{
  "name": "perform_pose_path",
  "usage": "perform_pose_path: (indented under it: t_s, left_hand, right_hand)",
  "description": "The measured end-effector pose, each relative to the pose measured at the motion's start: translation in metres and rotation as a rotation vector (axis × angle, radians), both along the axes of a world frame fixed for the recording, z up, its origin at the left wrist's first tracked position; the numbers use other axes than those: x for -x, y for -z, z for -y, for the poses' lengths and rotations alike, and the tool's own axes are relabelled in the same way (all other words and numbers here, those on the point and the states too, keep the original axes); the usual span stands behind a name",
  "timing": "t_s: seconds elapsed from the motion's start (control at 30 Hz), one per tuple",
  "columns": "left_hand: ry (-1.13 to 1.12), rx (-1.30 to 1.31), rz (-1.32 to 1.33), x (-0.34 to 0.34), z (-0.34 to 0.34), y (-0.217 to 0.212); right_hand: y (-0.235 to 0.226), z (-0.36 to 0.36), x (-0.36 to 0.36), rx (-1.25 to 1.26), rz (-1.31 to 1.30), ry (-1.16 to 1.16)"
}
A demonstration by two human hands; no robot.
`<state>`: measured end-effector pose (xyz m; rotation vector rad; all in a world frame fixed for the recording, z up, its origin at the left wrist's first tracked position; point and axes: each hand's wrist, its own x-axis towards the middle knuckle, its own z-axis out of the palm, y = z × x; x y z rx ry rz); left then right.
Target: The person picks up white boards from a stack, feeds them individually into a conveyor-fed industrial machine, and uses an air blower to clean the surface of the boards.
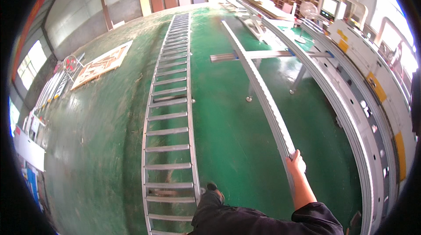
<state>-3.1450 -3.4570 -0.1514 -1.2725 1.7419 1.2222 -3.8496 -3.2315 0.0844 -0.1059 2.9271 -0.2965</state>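
Observation:
My right hand has its fingers closed over the near part of a long silver metal rail. A row of small rollers or notches runs along the rail's top. The rail stretches away from me at about waist height, on thin legs above the green floor. My bare forearm comes out of a dark, pushed-up sleeve. The underside of the grip is hidden. My left hand is out of view.
A roller conveyor runs along the floor to my left, beside my shoe. A crossbar joins the rail to a long machine on the right. A wooden panel and a fan stand farther left.

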Motion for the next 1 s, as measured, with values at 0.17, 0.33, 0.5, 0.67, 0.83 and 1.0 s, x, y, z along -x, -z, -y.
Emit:
perform_pose_path:
  t_s: [0.17,0.33,0.5,0.67,0.83,1.0]
  left_hand:
    - [0.034,0.038,0.023,0.122,0.151,0.036]
    - [0.368,0.394,-0.185,0.278,0.408,0.047]
    - [-0.565,0.433,-0.699,0.551,0.744,-0.055]
    - [-0.638,0.45,-0.937,0.754,0.918,-0.147]
    - [0.488,0.786,-0.757,0.771,0.983,-0.021]
    - [0.485,0.112,0.044,0.847,1.043,-0.016]
  right_hand:
    - [0.022,0.153,0.118,-0.016,-0.109,-0.044]
    - [0.033,0.253,0.218,-0.027,-0.119,0.003]
    - [0.041,0.373,0.311,-0.009,-0.077,0.089]
    - [0.017,0.529,0.427,-0.068,-0.081,0.086]
    - [0.025,0.709,0.581,0.003,-0.091,0.106]
    - [0.027,0.862,0.719,0.115,-0.054,0.108]
